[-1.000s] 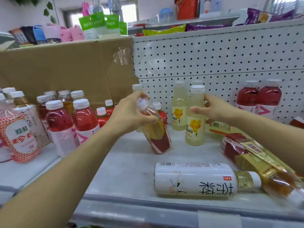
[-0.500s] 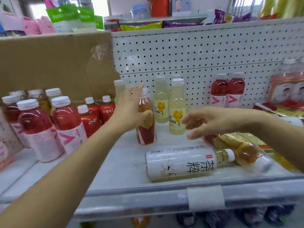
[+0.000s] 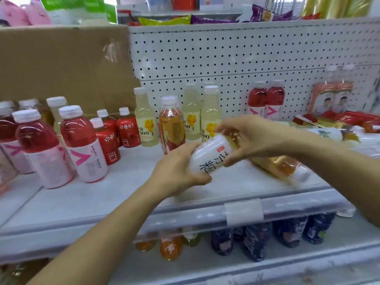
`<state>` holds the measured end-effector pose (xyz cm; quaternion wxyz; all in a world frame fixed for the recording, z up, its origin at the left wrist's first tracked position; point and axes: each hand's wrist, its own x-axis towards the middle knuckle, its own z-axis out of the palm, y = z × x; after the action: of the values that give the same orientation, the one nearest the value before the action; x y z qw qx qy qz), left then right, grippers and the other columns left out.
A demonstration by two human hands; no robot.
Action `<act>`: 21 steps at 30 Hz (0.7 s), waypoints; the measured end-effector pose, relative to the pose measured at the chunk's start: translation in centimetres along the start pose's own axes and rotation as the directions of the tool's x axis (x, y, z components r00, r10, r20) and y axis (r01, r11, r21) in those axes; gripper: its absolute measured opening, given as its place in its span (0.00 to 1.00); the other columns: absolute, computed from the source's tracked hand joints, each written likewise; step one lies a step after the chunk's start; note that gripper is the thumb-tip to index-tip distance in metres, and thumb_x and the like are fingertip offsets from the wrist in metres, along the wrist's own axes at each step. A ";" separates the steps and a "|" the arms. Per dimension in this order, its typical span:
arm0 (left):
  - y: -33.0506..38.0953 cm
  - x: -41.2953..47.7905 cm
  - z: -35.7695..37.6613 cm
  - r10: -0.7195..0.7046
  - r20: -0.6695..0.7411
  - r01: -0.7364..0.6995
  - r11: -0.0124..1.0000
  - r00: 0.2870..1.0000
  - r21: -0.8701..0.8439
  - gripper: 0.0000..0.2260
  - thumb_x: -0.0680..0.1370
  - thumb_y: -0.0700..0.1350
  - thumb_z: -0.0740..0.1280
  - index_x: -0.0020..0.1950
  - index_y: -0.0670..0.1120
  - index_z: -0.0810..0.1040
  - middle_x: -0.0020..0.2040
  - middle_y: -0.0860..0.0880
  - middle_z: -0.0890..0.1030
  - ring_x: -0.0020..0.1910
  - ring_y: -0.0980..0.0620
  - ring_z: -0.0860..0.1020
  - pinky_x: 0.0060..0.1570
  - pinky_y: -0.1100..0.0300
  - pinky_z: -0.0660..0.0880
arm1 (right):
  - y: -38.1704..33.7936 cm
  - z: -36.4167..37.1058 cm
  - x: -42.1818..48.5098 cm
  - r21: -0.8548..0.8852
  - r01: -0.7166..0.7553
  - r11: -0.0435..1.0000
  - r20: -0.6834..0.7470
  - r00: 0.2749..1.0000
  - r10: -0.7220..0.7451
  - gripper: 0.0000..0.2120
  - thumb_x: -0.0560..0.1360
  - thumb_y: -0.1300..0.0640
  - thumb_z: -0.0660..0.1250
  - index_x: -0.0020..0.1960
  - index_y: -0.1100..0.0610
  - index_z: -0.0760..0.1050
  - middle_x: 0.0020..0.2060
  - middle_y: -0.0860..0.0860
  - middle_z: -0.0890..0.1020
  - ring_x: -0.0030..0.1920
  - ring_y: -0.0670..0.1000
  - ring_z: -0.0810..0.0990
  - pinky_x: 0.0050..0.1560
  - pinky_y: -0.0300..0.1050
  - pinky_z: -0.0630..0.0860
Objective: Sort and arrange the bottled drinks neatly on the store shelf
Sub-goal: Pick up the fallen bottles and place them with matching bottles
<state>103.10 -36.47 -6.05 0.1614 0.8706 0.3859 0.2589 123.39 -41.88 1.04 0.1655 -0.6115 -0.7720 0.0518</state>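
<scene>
Both my hands hold a white-labelled tea bottle [image 3: 209, 156] tilted above the grey shelf [image 3: 123, 194]. My left hand [image 3: 176, 171] grips its lower end and my right hand [image 3: 246, 138] wraps around its upper end near the neck. Just behind it stands an amber bottle with a red label [image 3: 171, 124], upright beside three pale yellow bottles [image 3: 209, 114]. Another amber bottle [image 3: 281, 168] lies on its side at the right.
Large red bottles with pink labels [image 3: 82, 145] and small red-labelled ones [image 3: 127, 128] stand at the left. Two red bottles [image 3: 266, 99] stand by the pegboard [image 3: 226, 58]. Fallen bottles [image 3: 339, 128] pile at the right. Dark bottles [image 3: 257, 241] fill the lower shelf.
My left hand let go of the amber red-labelled bottle, now upright. Both hands moved to the lying white-labelled bottle and lifted it off the shelf.
</scene>
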 end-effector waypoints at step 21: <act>1.0 -5.4 2.1 -0.039 -0.603 -0.150 0.954 0.797 -0.261 0.37 0.74 0.40 0.74 0.77 0.48 0.55 0.73 0.52 0.59 0.73 0.56 0.58 0.73 0.61 0.62 | 4.9 4.1 -5.7 -0.301 -0.541 0.785 -0.245 0.840 0.485 0.29 0.67 0.44 0.73 0.61 0.54 0.66 0.53 0.55 0.73 0.45 0.55 0.75 0.41 0.48 0.74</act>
<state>101.82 -41.35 -9.01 0.1510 0.7200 0.3480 0.5811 127.79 -45.66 -5.34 0.0899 -0.8203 -0.5570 -0.0941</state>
